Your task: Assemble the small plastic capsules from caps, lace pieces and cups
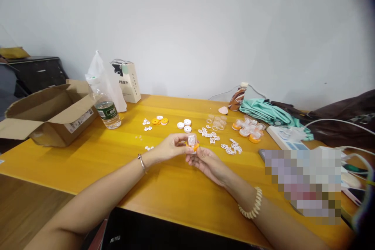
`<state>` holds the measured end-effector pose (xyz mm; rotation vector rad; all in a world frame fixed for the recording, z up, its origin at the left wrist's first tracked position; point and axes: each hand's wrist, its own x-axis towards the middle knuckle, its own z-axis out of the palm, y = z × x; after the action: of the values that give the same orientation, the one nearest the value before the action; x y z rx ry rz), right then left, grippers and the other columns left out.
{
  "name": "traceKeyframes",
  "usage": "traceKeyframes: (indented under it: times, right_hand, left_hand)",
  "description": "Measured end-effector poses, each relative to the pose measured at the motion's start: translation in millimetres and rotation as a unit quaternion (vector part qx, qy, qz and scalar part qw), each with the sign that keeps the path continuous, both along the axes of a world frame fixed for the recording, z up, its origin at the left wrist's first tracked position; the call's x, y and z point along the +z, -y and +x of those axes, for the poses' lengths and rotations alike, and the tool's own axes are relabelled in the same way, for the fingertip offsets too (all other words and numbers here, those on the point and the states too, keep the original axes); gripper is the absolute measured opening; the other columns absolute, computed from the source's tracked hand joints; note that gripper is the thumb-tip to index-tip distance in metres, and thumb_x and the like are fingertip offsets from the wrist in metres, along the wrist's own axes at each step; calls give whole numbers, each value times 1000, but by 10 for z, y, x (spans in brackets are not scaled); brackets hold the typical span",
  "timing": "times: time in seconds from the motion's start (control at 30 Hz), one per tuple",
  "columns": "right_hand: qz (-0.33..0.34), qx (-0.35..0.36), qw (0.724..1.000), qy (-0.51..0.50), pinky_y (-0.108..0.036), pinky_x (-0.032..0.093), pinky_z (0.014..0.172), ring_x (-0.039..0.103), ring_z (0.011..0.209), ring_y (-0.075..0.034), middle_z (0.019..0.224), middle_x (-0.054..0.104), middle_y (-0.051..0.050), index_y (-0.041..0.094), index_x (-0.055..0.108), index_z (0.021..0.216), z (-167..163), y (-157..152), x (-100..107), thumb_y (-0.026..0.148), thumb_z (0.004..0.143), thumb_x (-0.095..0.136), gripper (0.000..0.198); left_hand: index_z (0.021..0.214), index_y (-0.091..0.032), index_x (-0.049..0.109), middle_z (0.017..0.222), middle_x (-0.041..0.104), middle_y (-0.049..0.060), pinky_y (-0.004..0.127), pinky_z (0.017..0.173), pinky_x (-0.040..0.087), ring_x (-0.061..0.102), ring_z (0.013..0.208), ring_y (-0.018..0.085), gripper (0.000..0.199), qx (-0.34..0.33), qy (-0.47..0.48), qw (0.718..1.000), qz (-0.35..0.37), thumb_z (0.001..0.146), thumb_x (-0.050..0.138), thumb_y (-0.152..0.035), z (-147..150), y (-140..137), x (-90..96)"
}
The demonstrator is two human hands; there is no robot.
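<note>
Above the middle of the table point(164, 195), both hands hold one small clear plastic piece with an orange base point(191, 140). My left hand point(170, 148) pinches it from the left, thumb and fingers closed on its side. From below and to the right, the fingers of my right hand point(212, 166) close on its orange base. Just beyond the hands lie white round caps point(187, 129) and white spoked pieces point(209, 134), with more spoked pieces point(232, 147) to the right. Clear rings point(215, 127) lie behind them. Similar clear pieces with orange bases point(254, 137) are clustered farther right.
Orange discs point(156, 121) and small white parts point(146, 122) lie left of centre. An open cardboard box point(55, 127), a water bottle point(108, 113) and a paper bag point(130, 84) stand left. At right are a drink bottle point(238, 97), teal cloth point(265, 111) and a blurred-out flat object point(303, 183).
</note>
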<state>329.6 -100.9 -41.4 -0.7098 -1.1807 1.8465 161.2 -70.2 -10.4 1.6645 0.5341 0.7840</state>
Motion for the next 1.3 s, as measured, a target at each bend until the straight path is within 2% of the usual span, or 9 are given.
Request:
traceKeyframes:
  times: [0.1,0.2,0.43,0.73,0.87,1.0,1.13,1.2,1.3]
  right_hand:
    - [-2,-14,1000,-14,-26,41,73,54,73,-13,76,60,-3,17,61,77,-10,-13,-13,43,67,66,28]
    - [16,-35,999,-17,-24,40,70,51,70,-11,73,57,-1,18,62,76,-25,-26,-7,39,67,67,23]
    - [74,-126,989,40,-24,37,65,46,65,-10,69,55,1,19,64,76,-41,-46,24,37,66,68,21]
    - [11,-28,998,-47,-25,38,61,49,63,-13,67,56,-2,17,60,74,-6,-29,-32,45,74,57,28]
    - [2,-18,999,-46,-25,39,62,51,65,-13,69,57,-3,17,60,78,10,-42,-25,45,77,54,29]
    - [26,-38,999,-20,-26,40,70,53,72,-13,76,60,-3,17,61,80,23,-77,-24,42,79,52,27]
    - [104,-119,986,53,-26,41,74,53,75,-13,83,61,0,20,61,87,-29,-94,-15,39,72,61,24]
    - [138,-159,973,91,-27,41,77,53,78,-14,84,61,0,21,60,88,-54,-100,-10,35,68,66,25]
    - [151,-202,961,111,-28,44,75,56,77,-15,84,62,0,21,59,87,-21,-138,-11,36,66,66,27]
  left_hand:
    - [87,-13,58,76,57,3,26,72,43,52,66,11,23,1,3,1000,4,75,59,-32,12,16,18]
    - [82,-12,59,79,57,4,27,76,42,53,74,13,21,40,10,999,20,73,61,-31,45,36,14]
    - [88,-13,59,83,57,4,27,74,41,52,76,13,25,89,73,993,-7,71,63,-30,139,52,-88]
    - [91,-12,54,71,54,2,29,66,44,54,59,11,25,-14,80,996,-35,75,59,-31,120,84,-43]
    - [91,-12,53,70,53,2,28,66,45,53,58,10,24,-7,66,998,-20,77,57,-32,110,76,-38]
    - [93,-14,54,84,56,4,29,74,45,54,74,12,21,73,29,996,49,78,56,-28,128,69,-91]
    - [99,-17,56,101,55,7,33,90,40,50,98,17,21,191,-37,959,205,79,53,-21,181,117,-199]
    - [107,-20,54,109,51,7,34,95,37,47,105,18,27,212,-66,938,265,80,50,-19,204,146,-250]
    - [123,-24,42,123,42,8,37,101,32,39,117,20,44,228,-88,923,296,80,52,-22,212,171,-286]
